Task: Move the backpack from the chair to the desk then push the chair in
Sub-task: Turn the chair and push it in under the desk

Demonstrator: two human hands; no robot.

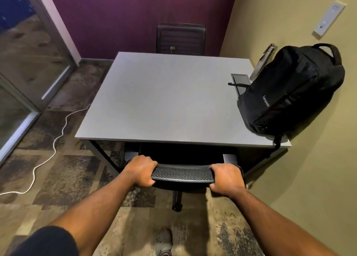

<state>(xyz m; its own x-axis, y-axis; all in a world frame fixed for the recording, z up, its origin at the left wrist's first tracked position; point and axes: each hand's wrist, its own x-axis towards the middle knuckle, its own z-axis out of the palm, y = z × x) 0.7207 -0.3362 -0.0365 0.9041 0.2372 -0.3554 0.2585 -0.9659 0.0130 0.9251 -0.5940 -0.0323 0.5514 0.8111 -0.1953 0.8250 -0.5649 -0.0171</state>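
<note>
While backpack sits on desk, both hands clamped on chair backrest: left hand, right hand.

Black backpack, grey desk, black mesh-patterned chair.

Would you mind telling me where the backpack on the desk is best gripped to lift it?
By the top handle, reached from above. The backpack stands upright against the wall, so the loop sticks up clear, while the desk edge is close below.
</note>
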